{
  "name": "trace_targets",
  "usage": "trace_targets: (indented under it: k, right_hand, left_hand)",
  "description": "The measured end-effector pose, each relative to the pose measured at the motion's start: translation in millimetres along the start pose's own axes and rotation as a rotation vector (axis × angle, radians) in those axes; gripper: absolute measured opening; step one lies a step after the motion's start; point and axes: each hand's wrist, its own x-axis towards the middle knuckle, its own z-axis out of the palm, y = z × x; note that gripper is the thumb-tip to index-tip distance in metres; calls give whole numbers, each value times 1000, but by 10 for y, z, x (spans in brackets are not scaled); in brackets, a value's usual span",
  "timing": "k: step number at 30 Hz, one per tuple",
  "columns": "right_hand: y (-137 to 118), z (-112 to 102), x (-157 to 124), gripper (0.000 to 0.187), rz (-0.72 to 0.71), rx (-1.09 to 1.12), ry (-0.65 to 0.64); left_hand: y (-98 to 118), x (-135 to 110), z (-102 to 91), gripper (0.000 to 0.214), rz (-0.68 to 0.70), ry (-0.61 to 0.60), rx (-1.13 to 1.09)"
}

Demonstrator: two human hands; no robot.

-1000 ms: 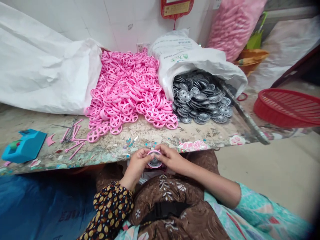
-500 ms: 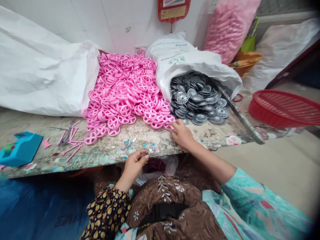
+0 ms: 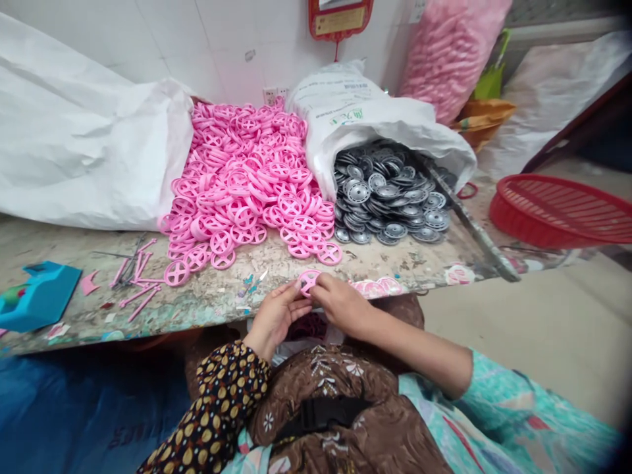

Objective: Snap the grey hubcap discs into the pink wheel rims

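Between my two hands, over the table's front edge, is a pink plastic wheel (image 3: 309, 282) with crossed spokes. My left hand (image 3: 277, 315) pinches its left side with thumb and fingers. On its right side, my right hand (image 3: 343, 304) is closed, knuckles up, its fingertips partly hidden. Just behind lies a big pile of like pink wheels (image 3: 247, 178), loose on the worn table (image 3: 197, 299). Grey discs (image 3: 390, 197) spill from the mouth of a white sack (image 3: 345, 108) to the right of that pile. Flat pink round pieces (image 3: 378, 286) lie beside my right wrist.
Another white sack (image 3: 89, 151) lies at the left. A blue tape dispenser (image 3: 42, 296) and several thin pink rods (image 3: 143, 280) are on the table's left part. A long metal bar (image 3: 474, 227) leans out past the grey discs, near a red basket (image 3: 557, 210).
My right hand has come from the pile's front edge toward me and left, bringing a pink wheel. My left hand has moved slightly right and up and now grips the same wheel.
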Motion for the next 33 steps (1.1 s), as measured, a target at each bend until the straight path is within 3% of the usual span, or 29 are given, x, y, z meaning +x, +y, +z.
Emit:
trace_targets:
  k: [3,5,7,11,18,23,28,30,33]
  right_hand:
    - [157,-34,-37,23,16,57,95]
    - [422,-95,-6,25,193,8,226]
    - [724,-151,55,28,413,-180,297]
    - [1117,-165,174,40,644,-432,247]
    - [1202,-59,116,32,568,-446,295]
    - [1216,-68,207,37,630,-430,324]
    - [1116,-149,216,29,660,-282,351]
    - [990,-184,126,30,604,-157,367]
    - [692,-212,-25,37,333,107,280]
  left_hand:
    - [-13,80,39,9,3,58,-31]
    - [-26,99,21,9,2,79,-28]
    - [-39,92,-4,12,1,79,-33]
    - [-49,57,-22,17,-5,73,-48]
    - [-46,74,-28,16,-11,61,-50]
    - [-50,86,-30,18,7,64,-51]
    - [-50,27,-25,17,-2,56,-78]
    - [-54,22,-19,16,3,58,-86]
    - [-66,44,0,16,-1,68,-62]
